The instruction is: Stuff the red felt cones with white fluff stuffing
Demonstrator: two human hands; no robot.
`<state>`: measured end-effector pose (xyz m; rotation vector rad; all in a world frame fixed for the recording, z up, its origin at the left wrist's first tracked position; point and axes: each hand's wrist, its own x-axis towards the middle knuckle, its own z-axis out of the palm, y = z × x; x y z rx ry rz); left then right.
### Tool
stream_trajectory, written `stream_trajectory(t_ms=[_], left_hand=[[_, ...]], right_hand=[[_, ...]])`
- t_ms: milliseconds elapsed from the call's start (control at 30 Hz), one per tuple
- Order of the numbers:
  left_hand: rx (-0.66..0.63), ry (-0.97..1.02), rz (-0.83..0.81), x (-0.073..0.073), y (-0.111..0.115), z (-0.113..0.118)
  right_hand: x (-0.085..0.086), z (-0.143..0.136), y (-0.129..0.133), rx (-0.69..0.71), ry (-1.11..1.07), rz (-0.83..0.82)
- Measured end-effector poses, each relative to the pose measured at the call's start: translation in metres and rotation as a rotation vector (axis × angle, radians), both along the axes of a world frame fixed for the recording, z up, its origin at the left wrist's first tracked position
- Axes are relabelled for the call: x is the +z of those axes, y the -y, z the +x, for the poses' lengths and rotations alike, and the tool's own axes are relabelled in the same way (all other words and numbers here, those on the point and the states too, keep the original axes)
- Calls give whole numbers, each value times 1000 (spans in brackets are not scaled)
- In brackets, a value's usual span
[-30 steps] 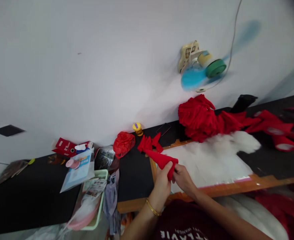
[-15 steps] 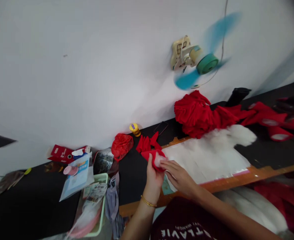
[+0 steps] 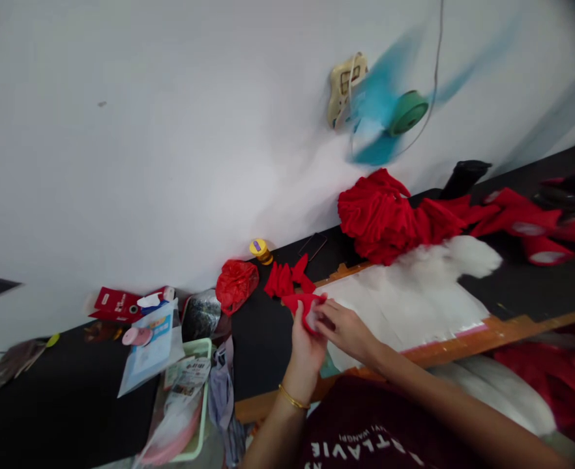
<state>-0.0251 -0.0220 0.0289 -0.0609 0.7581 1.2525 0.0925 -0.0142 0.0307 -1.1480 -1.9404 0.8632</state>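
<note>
A small red fabric pouch (image 3: 298,301) rests in my left hand (image 3: 307,345), whose fingers and thumb are closed around it. White stuffing (image 3: 313,318) shows at the pouch's open side. My right hand (image 3: 349,329) pinches at that stuffing, its fingertips bent into the opening and partly hidden. Just beyond the hands lie several small red fabric pieces (image 3: 287,279). To the right, a heap of loose white stuffing (image 3: 434,264) sits on a white sheet (image 3: 390,316) atop the table.
A large red fabric pile (image 3: 378,215) stands against the wall, under a spinning blue fan (image 3: 407,112). A yellow-lidded jar (image 3: 261,251), a phone (image 3: 313,246) and a red plastic bag (image 3: 236,285) line the back. Left of the table is a pale green basket (image 3: 204,397).
My right fingers have pushed further into the pouch's opening, and less white stuffing sticks out. The pouch has tilted in my left hand. The view has shifted slightly.
</note>
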Motion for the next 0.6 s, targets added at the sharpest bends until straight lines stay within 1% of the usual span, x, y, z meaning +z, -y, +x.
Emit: stream_trajectory(t_ms=[100,167,233,333,400,500,600], left_hand=[[36,-22,-11,1,-3,-2],[51,-30,-6,4,-7,-4],[38,-30,-9,5,-10,-5],[5,-42,-14,5,-11,-4],[-21,-44,-25,4,-11,-3],[-51,-21,-35,5,-10,2],[-18,-19,-42,6,-11,8]], right_hand=[[4,7,0,39,34,89],[1,14,-1,42,95,148],[-4,20,-5,23,146,185],[-9,25,-15,-67,99,190],[-8,25,-21,-149,55,210],[-4,23,-27,-254,99,257],[-4,20,-27,-325,141,240]])
